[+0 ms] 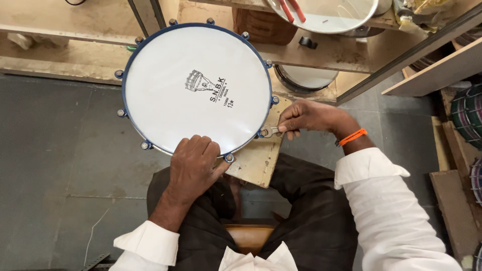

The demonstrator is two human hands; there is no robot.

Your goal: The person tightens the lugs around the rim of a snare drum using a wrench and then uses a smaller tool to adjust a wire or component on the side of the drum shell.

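A round drum [196, 85] with a white head and a blue rim lies flat in front of me, with several tension bolts around its edge. My left hand [193, 163] presses palm-down on the near edge of the drum head. My right hand [306, 118] grips a small metal wrench [269, 132] set on a bolt at the drum's right near rim. An orange band is on my right wrist.
A wooden board [258, 158] lies under the drum's near right edge. More drums [309, 78] and a white pan [329, 15] sit on wooden shelving behind. Stacked drums [467, 113] stand at the right. The floor is grey tile [60, 150].
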